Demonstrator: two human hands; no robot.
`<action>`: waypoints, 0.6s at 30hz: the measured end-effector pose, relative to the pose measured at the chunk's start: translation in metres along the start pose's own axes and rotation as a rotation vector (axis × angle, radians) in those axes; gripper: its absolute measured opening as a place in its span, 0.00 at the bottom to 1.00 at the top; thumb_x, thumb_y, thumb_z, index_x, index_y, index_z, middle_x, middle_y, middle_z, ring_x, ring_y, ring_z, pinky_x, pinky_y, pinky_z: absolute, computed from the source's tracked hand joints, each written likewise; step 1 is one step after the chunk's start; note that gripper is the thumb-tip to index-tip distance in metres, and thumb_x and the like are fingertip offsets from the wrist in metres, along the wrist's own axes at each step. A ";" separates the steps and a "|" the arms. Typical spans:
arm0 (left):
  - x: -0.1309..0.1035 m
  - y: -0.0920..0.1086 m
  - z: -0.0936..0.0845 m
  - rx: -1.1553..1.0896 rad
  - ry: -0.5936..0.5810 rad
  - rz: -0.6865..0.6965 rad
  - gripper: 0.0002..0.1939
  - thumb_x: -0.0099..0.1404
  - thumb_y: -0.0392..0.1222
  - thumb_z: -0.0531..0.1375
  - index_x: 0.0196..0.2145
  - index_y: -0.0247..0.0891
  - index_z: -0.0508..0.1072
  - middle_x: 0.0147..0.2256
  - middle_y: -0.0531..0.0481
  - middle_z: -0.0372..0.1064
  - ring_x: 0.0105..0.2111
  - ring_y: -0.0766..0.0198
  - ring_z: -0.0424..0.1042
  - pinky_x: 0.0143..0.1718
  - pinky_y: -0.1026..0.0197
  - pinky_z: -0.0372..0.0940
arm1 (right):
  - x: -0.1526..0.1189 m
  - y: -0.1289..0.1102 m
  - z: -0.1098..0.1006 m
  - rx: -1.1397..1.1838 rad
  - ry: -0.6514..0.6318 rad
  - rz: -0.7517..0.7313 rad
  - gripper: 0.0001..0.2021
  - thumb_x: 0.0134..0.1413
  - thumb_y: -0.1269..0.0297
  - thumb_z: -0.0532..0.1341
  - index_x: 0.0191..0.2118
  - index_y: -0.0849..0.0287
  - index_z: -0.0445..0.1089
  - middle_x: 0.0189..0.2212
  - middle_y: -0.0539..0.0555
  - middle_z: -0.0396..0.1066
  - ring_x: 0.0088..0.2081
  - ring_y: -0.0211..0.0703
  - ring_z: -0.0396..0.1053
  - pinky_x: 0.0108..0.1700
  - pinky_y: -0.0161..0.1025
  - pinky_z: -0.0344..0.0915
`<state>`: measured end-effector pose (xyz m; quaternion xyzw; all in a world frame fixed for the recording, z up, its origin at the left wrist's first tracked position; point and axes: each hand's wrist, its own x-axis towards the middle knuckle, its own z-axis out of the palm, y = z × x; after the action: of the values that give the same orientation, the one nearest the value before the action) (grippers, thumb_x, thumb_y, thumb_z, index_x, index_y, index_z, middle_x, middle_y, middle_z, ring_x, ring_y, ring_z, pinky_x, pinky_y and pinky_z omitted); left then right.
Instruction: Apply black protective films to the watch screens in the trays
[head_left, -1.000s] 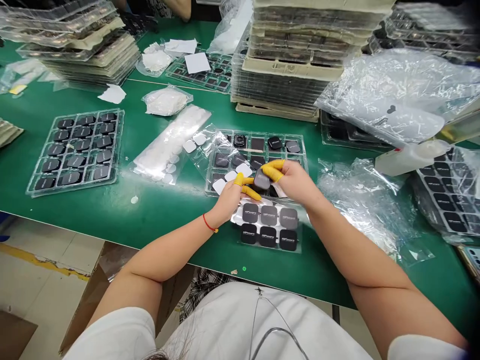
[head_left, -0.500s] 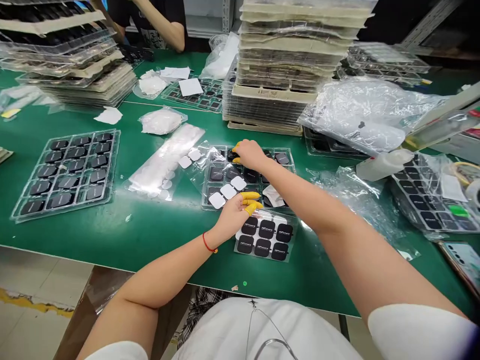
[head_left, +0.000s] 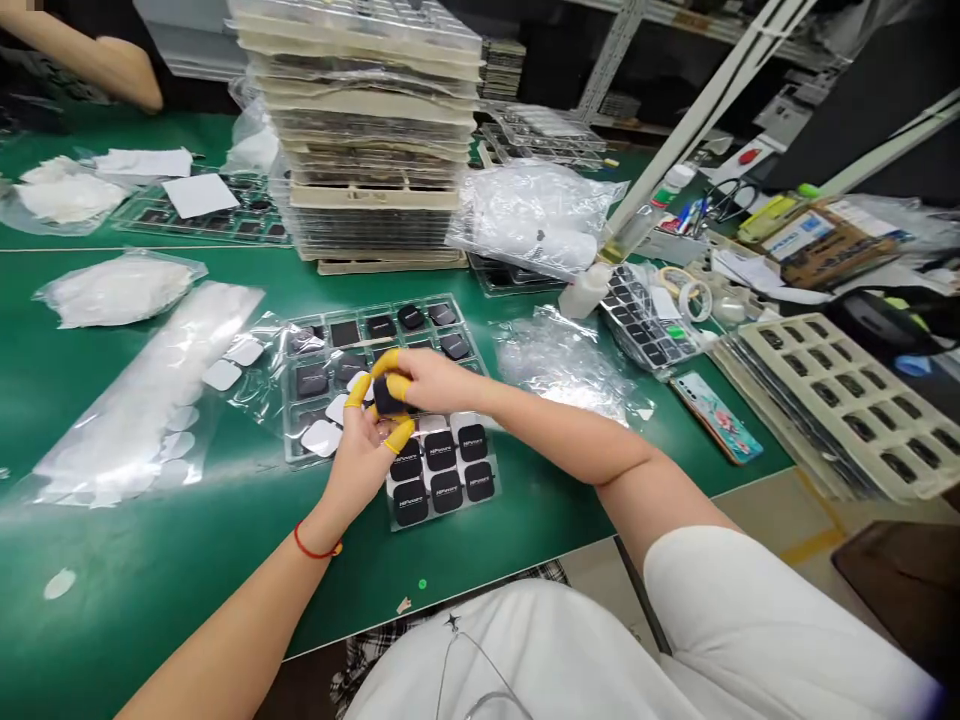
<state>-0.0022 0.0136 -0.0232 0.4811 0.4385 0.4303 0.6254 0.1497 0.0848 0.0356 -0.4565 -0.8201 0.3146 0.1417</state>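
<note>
Just above the clear plastic tray (head_left: 312, 380), my right hand (head_left: 435, 382) grips a dark rounded-square piece (head_left: 387, 396) between yellow-cotted fingers. My left hand (head_left: 361, 455), also in yellow finger cots, closes around the same piece from the left and below. Fingers partly cover the piece. Several white rounded-square pads (head_left: 321, 438) lie in a slanting row on the tray beside my left fingers. Black square pieces sit in the tray's pockets, and one pocket in the back row looks flat and dark. Under my hands, toward me, rests a sheet of black printed stickers (head_left: 446, 490).
A tall stack of trays (head_left: 367, 150) stands behind the work tray. To the left lie a clear plastic strip (head_left: 142, 400) and a bag of white pieces (head_left: 120, 288). Rightward are crumpled plastic (head_left: 566, 365), a white bottle (head_left: 586, 292) and a phone (head_left: 716, 418). Someone's arm (head_left: 90, 55) shows at far left.
My right hand has come back from the tray's far row with a dark square piece, leaving that pocket without one. Both hands now meet over the tray. The view has swung right.
</note>
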 end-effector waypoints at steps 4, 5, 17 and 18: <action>-0.005 -0.010 0.010 0.115 -0.107 0.051 0.38 0.58 0.47 0.67 0.61 0.44 0.54 0.55 0.42 0.64 0.55 0.56 0.68 0.53 0.54 0.68 | -0.053 -0.003 0.021 -0.232 0.030 -0.110 0.13 0.62 0.66 0.54 0.48 0.61 0.72 0.42 0.58 0.73 0.39 0.45 0.66 0.42 0.42 0.60; -0.007 -0.011 0.013 0.150 -0.112 0.047 0.34 0.58 0.47 0.66 0.58 0.42 0.57 0.54 0.42 0.64 0.55 0.55 0.68 0.53 0.55 0.68 | -0.060 -0.003 0.026 -0.318 0.075 -0.172 0.12 0.62 0.67 0.55 0.45 0.60 0.74 0.43 0.59 0.72 0.42 0.46 0.65 0.45 0.44 0.59; -0.013 -0.001 0.014 0.264 -0.274 -0.081 0.28 0.57 0.40 0.66 0.53 0.42 0.63 0.44 0.48 0.65 0.37 0.66 0.69 0.38 0.62 0.68 | -0.091 0.116 -0.019 -0.332 0.583 0.363 0.13 0.59 0.61 0.57 0.41 0.63 0.75 0.31 0.65 0.69 0.40 0.59 0.67 0.44 0.59 0.61; -0.014 -0.001 0.014 0.278 -0.291 -0.060 0.27 0.58 0.39 0.66 0.54 0.42 0.63 0.46 0.47 0.65 0.37 0.66 0.69 0.38 0.62 0.68 | -0.087 0.114 -0.014 -0.371 0.576 0.331 0.14 0.59 0.60 0.57 0.43 0.63 0.75 0.34 0.66 0.70 0.42 0.61 0.67 0.45 0.59 0.60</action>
<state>0.0076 -0.0028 -0.0201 0.6066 0.4129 0.2727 0.6222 0.2792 0.0615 -0.0228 -0.6705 -0.7048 0.0381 0.2285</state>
